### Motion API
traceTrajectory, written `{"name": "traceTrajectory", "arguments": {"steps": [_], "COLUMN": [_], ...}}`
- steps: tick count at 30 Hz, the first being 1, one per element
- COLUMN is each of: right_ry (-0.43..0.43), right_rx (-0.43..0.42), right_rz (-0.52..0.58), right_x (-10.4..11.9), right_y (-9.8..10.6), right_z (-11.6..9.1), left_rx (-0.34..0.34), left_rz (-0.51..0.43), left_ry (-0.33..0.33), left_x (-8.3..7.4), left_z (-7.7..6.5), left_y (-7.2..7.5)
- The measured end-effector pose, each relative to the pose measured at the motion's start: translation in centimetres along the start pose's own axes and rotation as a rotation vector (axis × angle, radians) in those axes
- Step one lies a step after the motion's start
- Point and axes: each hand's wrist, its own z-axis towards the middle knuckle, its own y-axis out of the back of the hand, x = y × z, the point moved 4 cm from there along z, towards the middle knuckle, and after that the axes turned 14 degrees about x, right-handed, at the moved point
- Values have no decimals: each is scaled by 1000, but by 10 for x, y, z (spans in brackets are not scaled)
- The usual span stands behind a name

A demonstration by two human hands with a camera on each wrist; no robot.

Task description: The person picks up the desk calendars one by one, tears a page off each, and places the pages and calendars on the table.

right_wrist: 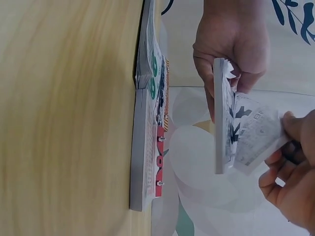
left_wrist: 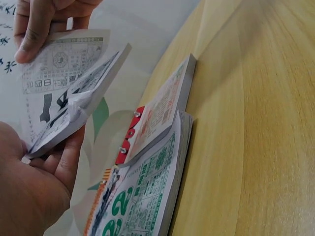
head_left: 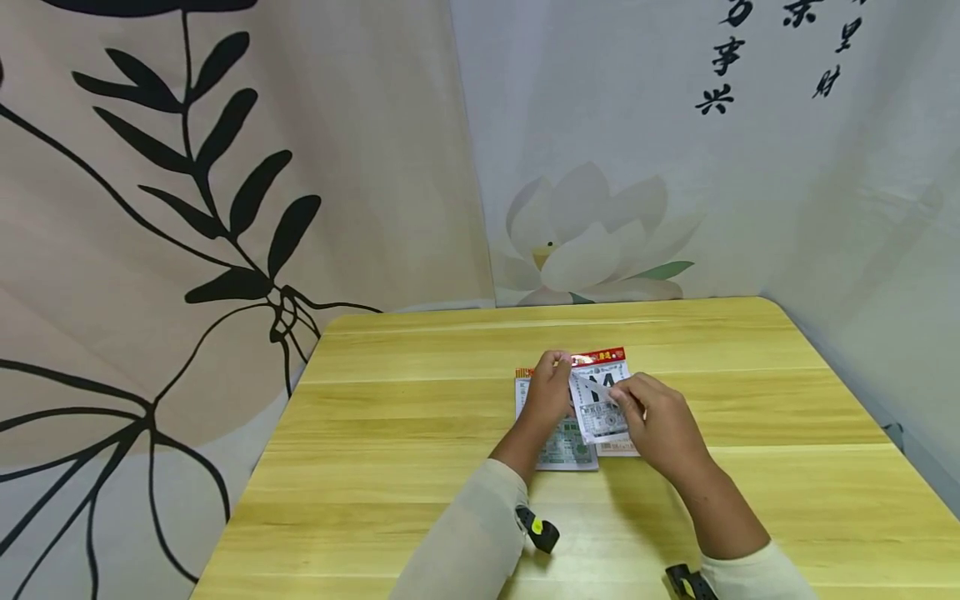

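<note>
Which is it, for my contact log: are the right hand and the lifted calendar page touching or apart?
Touching. The right wrist view shows it: the right hand pinches the lifted calendar page at its edge, thumb against the paper.

Left hand [head_left: 550, 390] raised and gripping, right hand [head_left: 660, 423] near it in a pinch, arms [head_left: 468, 537] converging forward

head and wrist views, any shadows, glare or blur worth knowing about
Head view: soft shadow on the table below the right hand, fine print on the held pad too small to read; left wrist view: a broad, dim shadow across the table, a pale sheen toward the picture's lower right; right wrist view: print on the lifted sheet looks pale and soft.
</note>
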Motion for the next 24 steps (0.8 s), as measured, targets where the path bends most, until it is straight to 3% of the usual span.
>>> {"name": "traceTrajectory", "arguments": {"steps": [13,24], "right_ry": [-9,-18], "right_rx": [-102,-178], "right_rz": [-19,-1], "right_x": [0,-5], "right_y": [2,9], "right_z": [-1,-3], "left_rx": [39,30], "left_rz": [0,10], "left_ry": [0,-6], "left_x": [5,8], "left_z": [-5,-6], "left_y": [3,5]}}
